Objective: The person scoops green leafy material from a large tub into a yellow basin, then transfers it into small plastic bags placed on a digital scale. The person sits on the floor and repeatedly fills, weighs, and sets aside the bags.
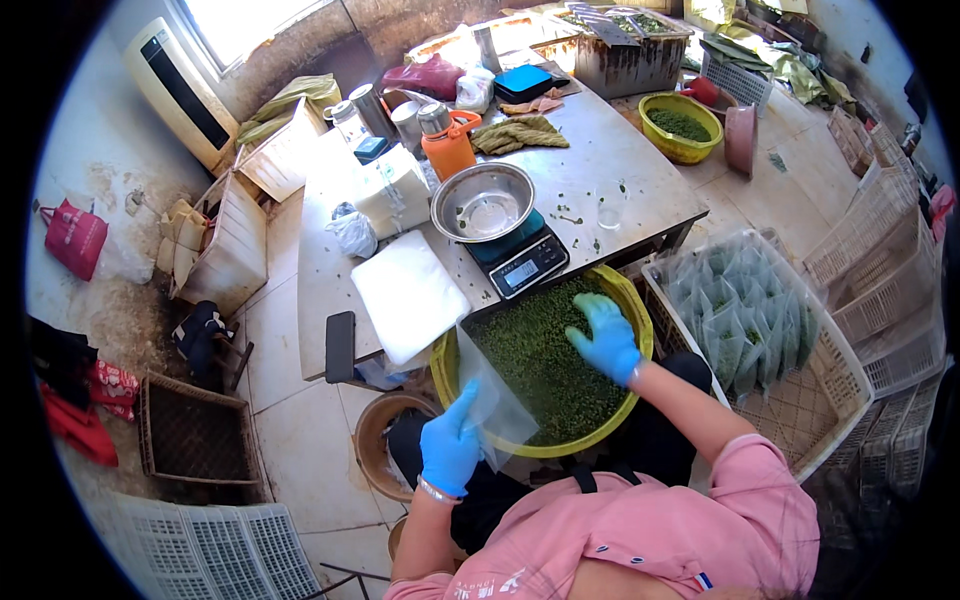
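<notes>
A yellow basin between my knees holds a heap of small green berry-like pieces. My right hand, in a blue glove, lies over the heap at the basin's right side, its thumb apart from the fingers. At the left rim, my blue-gloved left hand pinches a clear plastic bag, which hangs over part of the green pieces. Just beyond the basin, a steel bowl sits on a digital scale. A stack of clear bags lies on the table left of the scale.
To my right, a white crate holds several filled clear bags. The metal table carries an orange bottle, a cloth and a phone. A brown tub stands left of my legs.
</notes>
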### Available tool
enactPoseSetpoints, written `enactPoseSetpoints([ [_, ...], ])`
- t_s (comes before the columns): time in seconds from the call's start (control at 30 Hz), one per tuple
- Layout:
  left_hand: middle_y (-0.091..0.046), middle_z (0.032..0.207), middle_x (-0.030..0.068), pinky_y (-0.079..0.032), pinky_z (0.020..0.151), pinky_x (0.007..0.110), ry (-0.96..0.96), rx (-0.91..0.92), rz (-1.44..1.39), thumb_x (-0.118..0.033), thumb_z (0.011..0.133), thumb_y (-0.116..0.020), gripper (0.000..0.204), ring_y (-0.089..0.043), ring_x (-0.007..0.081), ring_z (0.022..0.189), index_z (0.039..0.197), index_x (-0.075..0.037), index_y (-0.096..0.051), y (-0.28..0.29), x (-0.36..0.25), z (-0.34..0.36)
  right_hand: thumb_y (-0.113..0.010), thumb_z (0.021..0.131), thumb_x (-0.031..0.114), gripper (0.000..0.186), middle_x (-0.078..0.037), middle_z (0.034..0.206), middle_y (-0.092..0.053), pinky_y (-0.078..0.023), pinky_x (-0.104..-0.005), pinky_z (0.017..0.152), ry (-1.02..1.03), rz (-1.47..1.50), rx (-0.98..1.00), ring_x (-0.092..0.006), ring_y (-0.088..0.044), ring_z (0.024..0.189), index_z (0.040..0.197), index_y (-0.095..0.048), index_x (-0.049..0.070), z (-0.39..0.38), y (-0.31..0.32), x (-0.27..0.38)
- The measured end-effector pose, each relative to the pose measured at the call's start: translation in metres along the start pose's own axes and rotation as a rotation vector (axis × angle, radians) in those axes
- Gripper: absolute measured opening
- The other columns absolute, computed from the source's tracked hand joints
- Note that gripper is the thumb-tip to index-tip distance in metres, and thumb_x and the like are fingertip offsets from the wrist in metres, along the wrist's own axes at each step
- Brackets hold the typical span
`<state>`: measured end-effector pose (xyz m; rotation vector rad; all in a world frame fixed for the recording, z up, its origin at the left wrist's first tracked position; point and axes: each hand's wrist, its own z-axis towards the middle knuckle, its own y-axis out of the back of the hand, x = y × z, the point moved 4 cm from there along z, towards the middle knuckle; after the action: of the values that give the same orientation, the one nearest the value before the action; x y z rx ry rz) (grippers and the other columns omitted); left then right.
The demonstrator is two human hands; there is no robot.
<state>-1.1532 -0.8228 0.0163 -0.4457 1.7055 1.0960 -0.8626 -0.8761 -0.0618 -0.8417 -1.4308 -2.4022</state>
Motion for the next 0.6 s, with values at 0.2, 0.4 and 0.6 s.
enactPoseSetpoints([
  [0.2,-0.065,0.073,0.0085,-0.047,0.051,0.025,0.003,-0.052,-0.083,0.006,0.083,-0.043,0.049,-0.054,0.0079,0.052,0.129,-0.008,-0.056,0.019,-0.020,-0.014,-0.067,0.066,0.063,0.088,-0.025,0.133,-0.044,-0.035,-0.0460,0.102,-0.396,-0.237,0.244,-0.0395,-0.039,0.125,0.130,-0.049,0.004,0.076,-0.079,-0.039],
  [0.4,-0.066,0.094,0.0017,-0.042,0.047,0.019,0.020,-0.158,-0.231,0.007,0.088,-0.043,0.044,-0.051,0.0035,0.055,0.129,-0.003,-0.054,0.037,-0.011,-0.015,-0.071,0.065,0.051,0.062,-0.014,0.122,-0.052,-0.043,-0.0455,0.090,-0.265,-0.239,0.348,-0.0336,-0.049,0.110,0.114,-0.061,0.014,0.068,-0.088,-0.050],
  [0.6,-0.064,0.075,0.0016,-0.041,0.044,0.019,0.140,-0.104,-0.380,0.006,0.089,-0.043,0.041,-0.049,0.0039,0.048,0.128,-0.001,-0.054,0.039,0.003,-0.004,-0.074,0.067,0.047,0.069,-0.015,0.126,-0.048,-0.039,-0.0476,0.096,-0.047,-0.127,0.226,-0.0355,-0.041,0.121,0.122,-0.054,0.010,0.006,-0.070,-0.005],
])
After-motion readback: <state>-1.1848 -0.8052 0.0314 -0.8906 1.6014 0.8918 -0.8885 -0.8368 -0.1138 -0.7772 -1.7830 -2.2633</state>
